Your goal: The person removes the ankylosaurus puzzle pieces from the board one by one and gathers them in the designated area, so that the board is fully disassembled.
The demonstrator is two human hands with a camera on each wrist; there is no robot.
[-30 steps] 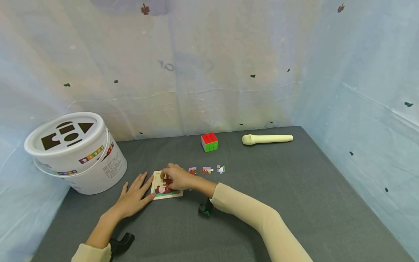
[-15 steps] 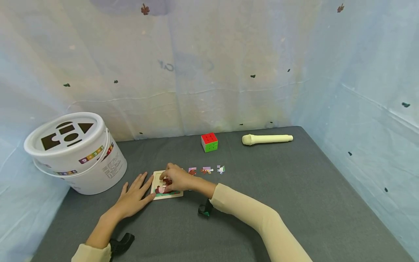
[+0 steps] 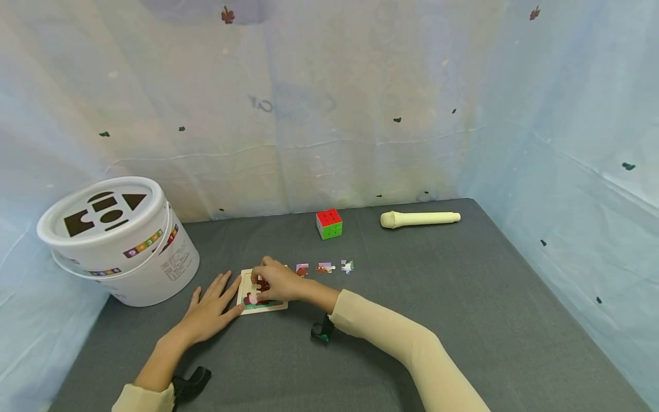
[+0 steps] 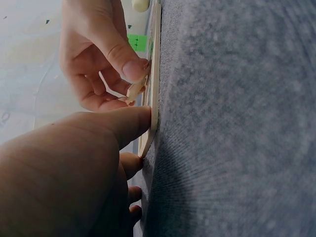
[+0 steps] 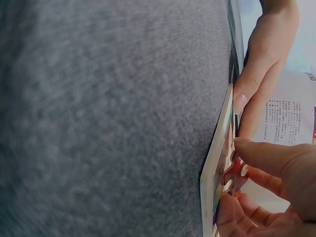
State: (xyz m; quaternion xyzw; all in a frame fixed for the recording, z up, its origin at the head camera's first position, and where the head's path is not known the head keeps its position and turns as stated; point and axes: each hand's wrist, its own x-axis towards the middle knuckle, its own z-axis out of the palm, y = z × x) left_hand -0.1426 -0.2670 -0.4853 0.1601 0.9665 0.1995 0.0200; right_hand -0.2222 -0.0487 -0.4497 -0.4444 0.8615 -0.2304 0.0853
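A small wooden jigsaw board [image 3: 248, 281] with a pale rim lies flat on the dark cloth, some picture pieces set in it. My left hand [image 3: 208, 313] rests beside it with fingers spread; its thumb and a fingertip touch the board's left edge. Over the board, my right hand [image 3: 280, 282] pinches a reddish-brown jigsaw piece [image 5: 235, 174] between thumb and fingers. In the left wrist view this piece [image 4: 136, 90] is tilted, partly above the board. The right hand hides much of the board's right side in the head view.
Loose jigsaw pieces [image 3: 325, 267] lie right of the board. Behind them stand a Rubik's cube [image 3: 329, 224] and a cream toy microphone [image 3: 421, 219]. A white lidded bucket [image 3: 177, 260] with shape holes stands at the left. Pale sheeting [image 3: 334, 166] hangs behind the table.
My right hand shifts very slightly over the board, still pinching the jigsaw piece. The left hand stays at the board's edge.
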